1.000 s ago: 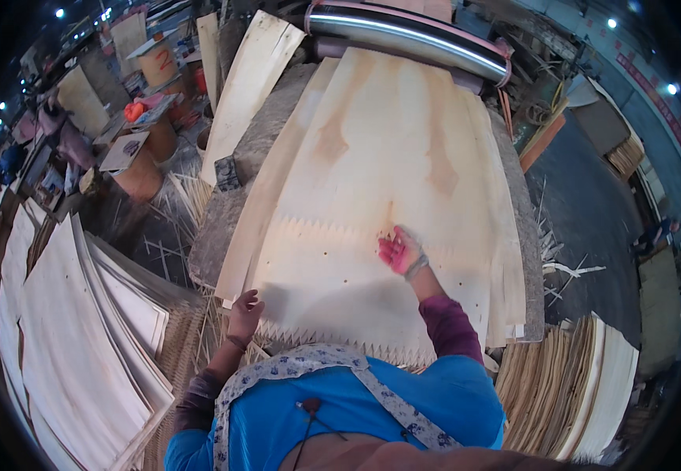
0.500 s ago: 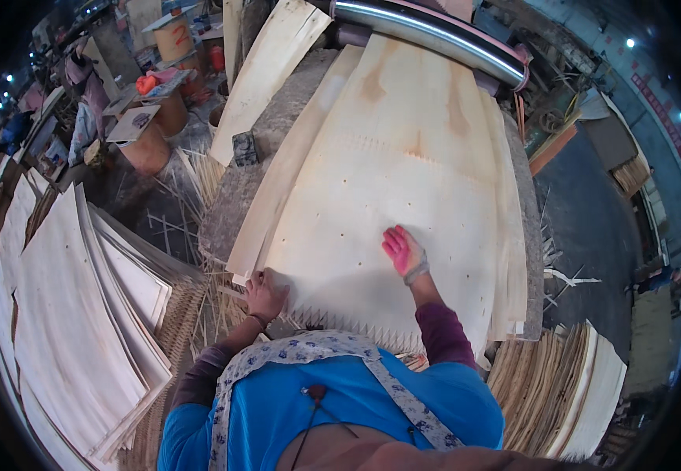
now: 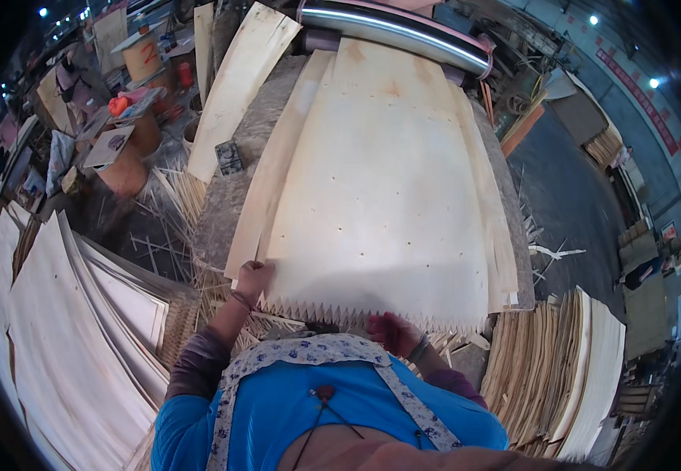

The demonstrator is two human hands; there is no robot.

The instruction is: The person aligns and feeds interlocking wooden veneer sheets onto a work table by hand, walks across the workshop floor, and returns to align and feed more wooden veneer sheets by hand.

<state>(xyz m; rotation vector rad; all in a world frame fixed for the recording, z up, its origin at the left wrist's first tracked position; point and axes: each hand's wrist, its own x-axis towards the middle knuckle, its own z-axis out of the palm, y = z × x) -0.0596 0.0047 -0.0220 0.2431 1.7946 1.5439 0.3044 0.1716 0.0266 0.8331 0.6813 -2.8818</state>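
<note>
A large pale wood veneer sheet (image 3: 380, 180) with small knots and a jagged, toothed near edge lies over other sheets on the bench. My left hand (image 3: 254, 281) is closed at its near left corner, the fingers wrapped round the edge. By the middle of the toothed edge, in shade, my right hand (image 3: 395, 334) has its fingers bent in against the sheet; the fingertips are hard to make out. At its far end, the sheet reaches a shiny metal roller (image 3: 399, 31).
Stacked veneer sheets stand at my left (image 3: 73, 314) and right (image 3: 552, 369). A narrow veneer strip (image 3: 242, 86) and a dark block (image 3: 229, 157) rest on the bench's left side. Round drums (image 3: 124, 169) stand farther left. Wood scraps (image 3: 156, 243) litter the floor.
The veneer sheet has slid away from me toward the roller. My right hand has come down from above the sheet to its near edge. My left hand stays at the corner.
</note>
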